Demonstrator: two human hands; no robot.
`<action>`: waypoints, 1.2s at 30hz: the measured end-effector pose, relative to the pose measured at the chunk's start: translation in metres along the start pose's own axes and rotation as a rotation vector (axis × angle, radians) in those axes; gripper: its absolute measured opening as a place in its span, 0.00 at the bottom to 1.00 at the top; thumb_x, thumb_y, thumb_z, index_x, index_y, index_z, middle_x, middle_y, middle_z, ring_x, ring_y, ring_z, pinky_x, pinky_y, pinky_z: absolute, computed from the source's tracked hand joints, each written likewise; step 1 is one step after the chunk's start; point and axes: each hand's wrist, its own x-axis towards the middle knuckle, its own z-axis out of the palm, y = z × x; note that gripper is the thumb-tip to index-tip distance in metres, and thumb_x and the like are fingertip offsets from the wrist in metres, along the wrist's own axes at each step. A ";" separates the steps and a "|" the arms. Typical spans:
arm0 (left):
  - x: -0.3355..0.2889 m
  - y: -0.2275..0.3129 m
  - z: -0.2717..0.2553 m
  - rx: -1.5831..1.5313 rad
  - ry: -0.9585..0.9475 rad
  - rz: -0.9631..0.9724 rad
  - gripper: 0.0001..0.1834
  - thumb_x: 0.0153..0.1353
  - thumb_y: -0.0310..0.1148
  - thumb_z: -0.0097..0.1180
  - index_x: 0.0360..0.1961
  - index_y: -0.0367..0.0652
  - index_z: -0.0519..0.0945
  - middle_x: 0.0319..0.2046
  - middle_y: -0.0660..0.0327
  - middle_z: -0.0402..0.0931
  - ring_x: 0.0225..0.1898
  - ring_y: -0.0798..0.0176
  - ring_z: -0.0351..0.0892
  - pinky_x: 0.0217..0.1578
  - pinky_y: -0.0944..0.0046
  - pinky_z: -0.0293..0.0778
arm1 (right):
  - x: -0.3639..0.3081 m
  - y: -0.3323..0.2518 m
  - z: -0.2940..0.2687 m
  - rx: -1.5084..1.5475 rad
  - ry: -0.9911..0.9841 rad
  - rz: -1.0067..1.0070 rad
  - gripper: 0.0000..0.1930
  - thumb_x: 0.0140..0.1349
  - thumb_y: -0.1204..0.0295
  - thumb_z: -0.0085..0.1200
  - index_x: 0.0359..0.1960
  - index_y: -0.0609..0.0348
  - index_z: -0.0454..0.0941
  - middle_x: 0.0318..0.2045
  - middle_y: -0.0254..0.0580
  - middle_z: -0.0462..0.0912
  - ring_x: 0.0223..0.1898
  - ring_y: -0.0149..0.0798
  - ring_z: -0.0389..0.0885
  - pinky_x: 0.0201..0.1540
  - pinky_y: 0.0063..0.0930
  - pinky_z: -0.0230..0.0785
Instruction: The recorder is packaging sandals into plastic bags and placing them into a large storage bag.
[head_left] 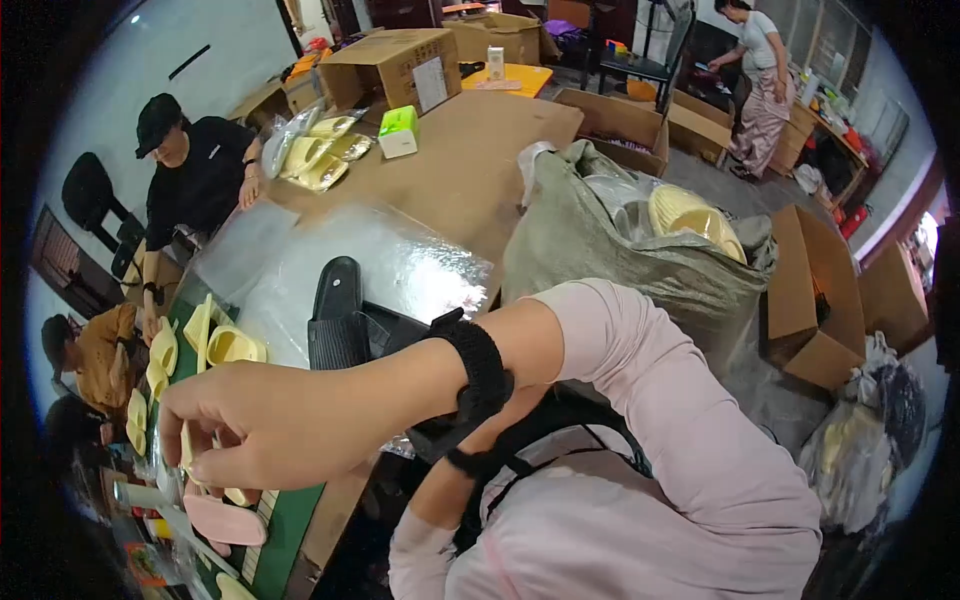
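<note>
My right hand (255, 425) reaches across to the left over a green conveyor belt (300, 510). Its fingers are curled closed around what looks like a pale yellow slipper (187, 448), of which only a narrow edge shows. A pink slipper (226, 520) lies on the belt just below this hand. My left forearm passes under the right one, and its hand is hidden. Beyond my right forearm, a black slide slipper (336, 300) lies on clear plastic bags (420, 255), with another black piece beside it. Several pale yellow slippers (235, 345) sit along the belt.
A large grey-green sack (600, 240) with bagged yellow slippers stands at right. Packed slippers (318, 155), a green-and-white box (399, 132) and a carton (395, 65) are on the brown table (460, 140). Two people work at left; another stands far right. Open cartons (815, 300) line the floor.
</note>
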 end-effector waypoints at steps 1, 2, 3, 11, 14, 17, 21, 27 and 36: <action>0.027 0.022 0.003 -0.362 0.073 -0.088 0.15 0.59 0.25 0.55 0.49 0.38 0.75 0.46 0.48 0.75 0.48 0.51 0.74 0.52 0.59 0.67 | 0.003 0.003 0.001 -0.026 -0.004 -0.035 0.11 0.56 0.78 0.48 0.38 0.74 0.69 0.25 0.46 0.79 0.22 0.35 0.82 0.23 0.27 0.73; 0.041 0.042 0.004 -0.367 0.080 -0.077 0.15 0.59 0.25 0.55 0.49 0.38 0.75 0.46 0.48 0.75 0.48 0.51 0.74 0.52 0.59 0.67 | 0.001 0.003 -0.006 -0.027 -0.019 -0.030 0.11 0.56 0.77 0.48 0.40 0.72 0.69 0.26 0.46 0.78 0.22 0.34 0.81 0.24 0.26 0.72; 0.052 0.060 -0.004 -0.372 0.077 -0.089 0.15 0.59 0.26 0.55 0.48 0.36 0.76 0.44 0.48 0.76 0.48 0.51 0.74 0.51 0.58 0.67 | 0.000 0.004 -0.013 -0.029 -0.034 -0.032 0.11 0.56 0.77 0.48 0.40 0.72 0.69 0.26 0.46 0.78 0.22 0.34 0.81 0.24 0.26 0.72; 0.023 0.081 0.005 -0.659 -0.254 -0.399 0.17 0.60 0.23 0.49 0.51 0.31 0.70 0.39 0.49 0.78 0.41 0.55 0.79 0.44 0.62 0.73 | -0.004 0.062 -0.076 -0.092 0.210 0.269 0.12 0.63 0.74 0.47 0.48 0.63 0.69 0.33 0.42 0.79 0.28 0.29 0.77 0.33 0.22 0.72; 0.005 0.076 0.020 -1.180 -0.236 -0.638 0.14 0.64 0.28 0.46 0.50 0.36 0.70 0.39 0.56 0.78 0.40 0.61 0.78 0.42 0.64 0.73 | -0.003 0.105 -0.079 0.000 0.255 0.325 0.12 0.64 0.74 0.45 0.47 0.63 0.69 0.32 0.40 0.79 0.27 0.28 0.77 0.30 0.20 0.70; 0.016 0.078 -0.022 -1.173 -0.378 -0.573 0.24 0.67 0.33 0.45 0.62 0.40 0.60 0.50 0.49 0.74 0.49 0.58 0.77 0.50 0.61 0.72 | -0.023 0.130 -0.089 0.001 0.289 0.401 0.10 0.65 0.74 0.44 0.46 0.63 0.69 0.31 0.37 0.79 0.27 0.27 0.77 0.29 0.19 0.70; 0.002 0.056 -0.020 -1.559 -0.303 -0.798 0.26 0.67 0.38 0.47 0.63 0.40 0.58 0.53 0.53 0.72 0.54 0.59 0.72 0.53 0.62 0.69 | -0.025 0.144 -0.055 0.074 0.153 0.435 0.11 0.66 0.72 0.45 0.47 0.62 0.69 0.32 0.36 0.78 0.28 0.27 0.77 0.31 0.20 0.70; 0.045 0.087 -0.079 -1.003 -0.152 -0.446 0.22 0.64 0.38 0.52 0.56 0.39 0.70 0.53 0.59 0.72 0.52 0.64 0.72 0.51 0.66 0.68 | -0.017 0.146 -0.045 0.190 0.081 0.464 0.12 0.67 0.71 0.45 0.49 0.61 0.69 0.34 0.37 0.78 0.30 0.27 0.77 0.35 0.22 0.71; 0.037 0.054 -0.045 -0.722 -0.286 -0.837 0.23 0.65 0.35 0.46 0.60 0.41 0.67 0.61 0.52 0.64 0.65 0.57 0.58 0.63 0.62 0.53 | 0.006 0.137 -0.025 0.377 0.072 0.549 0.11 0.66 0.72 0.46 0.48 0.60 0.70 0.34 0.37 0.79 0.31 0.28 0.78 0.37 0.21 0.72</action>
